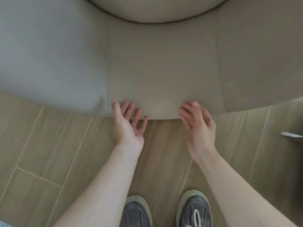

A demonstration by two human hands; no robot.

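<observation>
A large beige upholstered sofa seat [164, 66] fills the upper half of the head view, its front edge curving just above the floor. My left hand [127, 125] is palm-up with fingers spread and relaxed, fingertips at the lower front edge of the seat. My right hand [198, 126] is beside it on the right, palm facing left, fingers loosely extended toward the same edge. Neither hand holds anything. Whether the fingertips touch the fabric is unclear.
A lighter round cushion [157, 7] lies at the top behind the seat. Wood-look floor planks [49, 153] stretch below. My two dark shoes [164, 210] stand at the bottom. A dark object with a white strip [291, 135] sits at the right edge.
</observation>
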